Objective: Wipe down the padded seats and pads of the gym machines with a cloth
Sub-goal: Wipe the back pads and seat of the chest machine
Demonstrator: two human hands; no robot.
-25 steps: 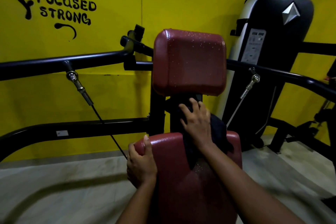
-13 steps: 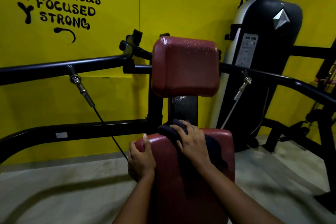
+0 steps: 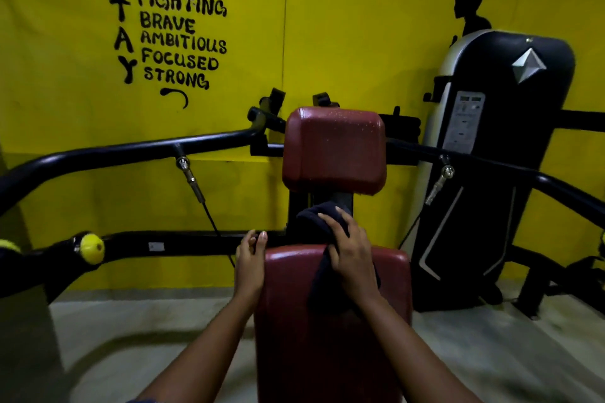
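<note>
Starting at your left, your left hand (image 3: 250, 267) sits just beside the left top corner of the dark red padded vinyl seat pad (image 3: 334, 330), fingers loosely spread and closed on nothing; whether the palm touches the pad's edge I cannot tell. It looks placed to steady the pad rather than to wipe.

Moving right, your right hand (image 3: 352, 252) is closed over the dark navy bunched cloth (image 3: 322, 275), pressing it onto the top edge of that pad. Part of the cloth bulges out above your fingertips toward the black post; the rest trails down the pad under your palm and wrist.

Above, the dark red padded vinyl upper pad (image 3: 334, 149) shows scattered pale droplets across its top face, so I judge it sprayed but not yet wiped. The lower pad has no such droplets that I can make out, so I'd judge it mostly wiped, with its top edge the part in hand. The upper pad, and any pads on other machines, remain for you.
</note>
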